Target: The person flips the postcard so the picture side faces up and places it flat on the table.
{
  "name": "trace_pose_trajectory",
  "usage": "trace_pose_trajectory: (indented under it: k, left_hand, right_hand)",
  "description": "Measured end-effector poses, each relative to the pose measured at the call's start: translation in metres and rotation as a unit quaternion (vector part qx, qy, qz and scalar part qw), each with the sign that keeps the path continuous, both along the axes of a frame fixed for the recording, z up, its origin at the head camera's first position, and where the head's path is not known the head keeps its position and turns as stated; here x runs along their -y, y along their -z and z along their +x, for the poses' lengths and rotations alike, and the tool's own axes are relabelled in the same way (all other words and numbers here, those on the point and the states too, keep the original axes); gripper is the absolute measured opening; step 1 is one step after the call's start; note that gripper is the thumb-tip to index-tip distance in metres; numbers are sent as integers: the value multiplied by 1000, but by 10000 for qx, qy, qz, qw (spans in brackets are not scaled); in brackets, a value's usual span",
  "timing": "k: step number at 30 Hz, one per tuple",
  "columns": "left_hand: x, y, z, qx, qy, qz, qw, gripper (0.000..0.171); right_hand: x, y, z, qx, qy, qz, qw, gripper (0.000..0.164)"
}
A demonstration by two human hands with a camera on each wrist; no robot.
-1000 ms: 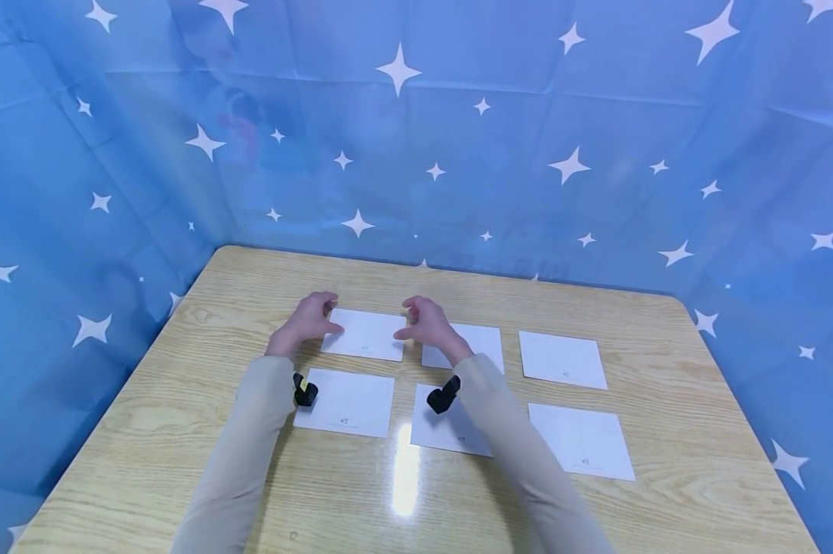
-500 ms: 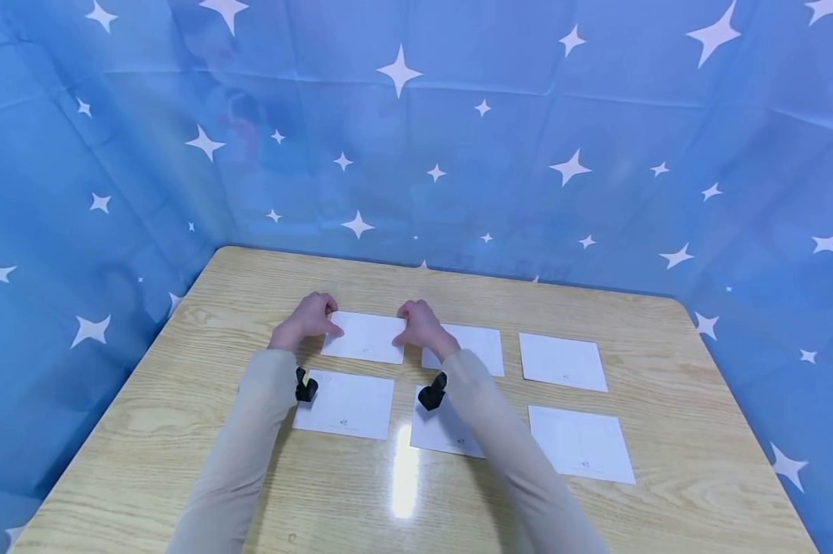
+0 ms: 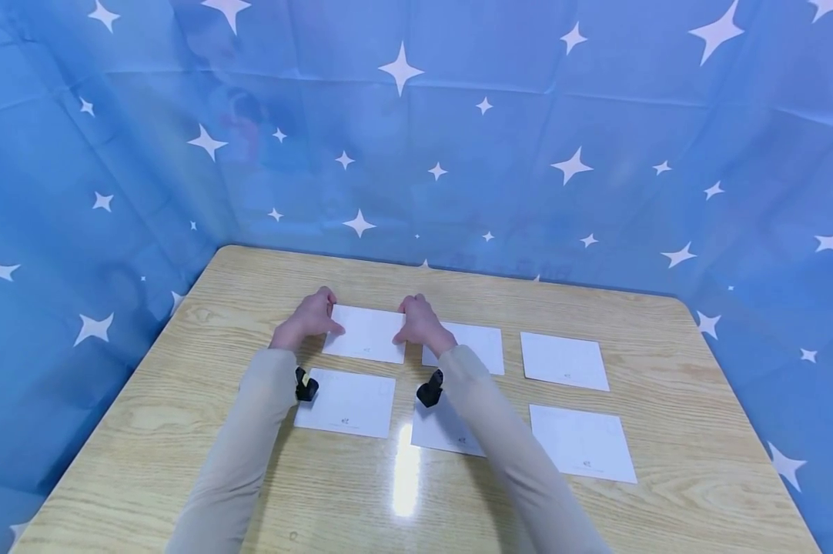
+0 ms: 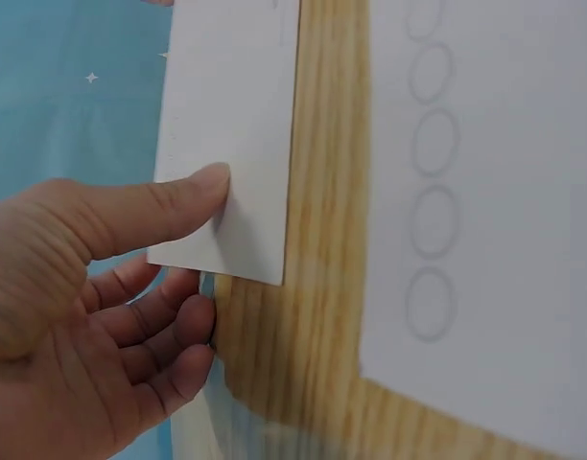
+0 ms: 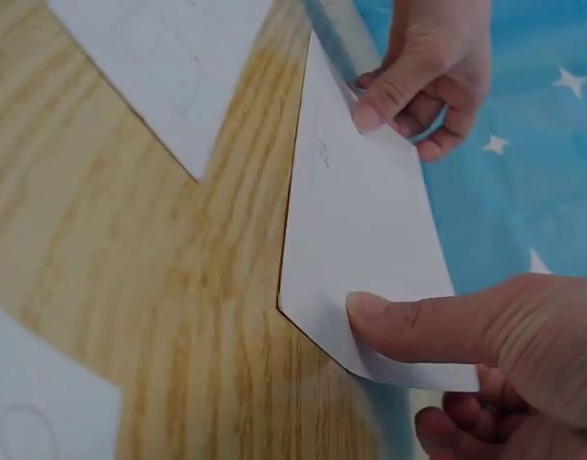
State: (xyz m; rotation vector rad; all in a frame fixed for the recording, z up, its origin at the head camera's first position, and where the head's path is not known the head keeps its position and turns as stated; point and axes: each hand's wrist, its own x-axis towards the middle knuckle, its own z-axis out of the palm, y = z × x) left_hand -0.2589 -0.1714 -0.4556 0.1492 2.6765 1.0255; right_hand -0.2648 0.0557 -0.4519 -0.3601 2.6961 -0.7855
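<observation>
Six white cards lie in two rows of three on a wooden table. Both hands hold the far-left card of the back row. My left hand pinches its left edge, thumb on top and fingers curled under it. On the opposite edge my right hand pinches the same way, with the thumb lying on the card. In both wrist views the held edges sit slightly off the wood. The card's upper face is blank apart from a small faint mark.
The other back-row cards and front-row cards lie flat. One near card shows a column of printed ovals. A blue star-patterned curtain closes in the table on three sides.
My right hand has come down and left onto the card's right edge and closed on it. The left hand stayed at the left edge, now pinching it.
</observation>
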Motion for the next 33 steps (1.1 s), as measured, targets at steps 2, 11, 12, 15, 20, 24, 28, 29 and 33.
trace_pose_trajectory:
  k: [2, 11, 12, 15, 20, 24, 28, 29, 33]
  left_hand:
    - [1, 1, 2, -45, -136, 179, 9997, 49]
    - [16, 6, 9, -103, -461, 1227, 9913, 20]
    - [17, 6, 10, -109, -470, 1340, 9898, 18]
    - [19, 5, 11, -156, -528, 1658, 9846, 16]
    - [20, -2, 16, -469, -487, 2237, 9723, 12]
    - [20, -7, 18, -593, -414, 2448, 9669, 11]
    - [20, -7, 16, -473, -516, 2338, 9698, 10]
    - [20, -7, 15, -467, -520, 2289, 9709, 11]
    - [20, -10, 16, -425, -540, 2251, 9719, 11]
  right_hand:
    - [-1, 0, 2, 13, 41, 8, 10000, 52]
    - [-14, 3, 4, 288, 384, -1058, 9932, 22]
    - [-15, 3, 4, 311, 402, -1231, 9911, 21]
    - [-18, 2, 6, 338, 447, -1691, 9840, 23]
    - [-23, -1, 11, 267, 548, -2337, 9704, 27]
    - [-25, -6, 13, 224, 540, -2715, 9607, 27]
    - [-27, -9, 14, 162, 465, -2865, 9568, 24]
    - [-27, -10, 14, 151, 448, -2896, 9560, 23]
    - [-27, -11, 14, 132, 430, -3008, 9526, 23]
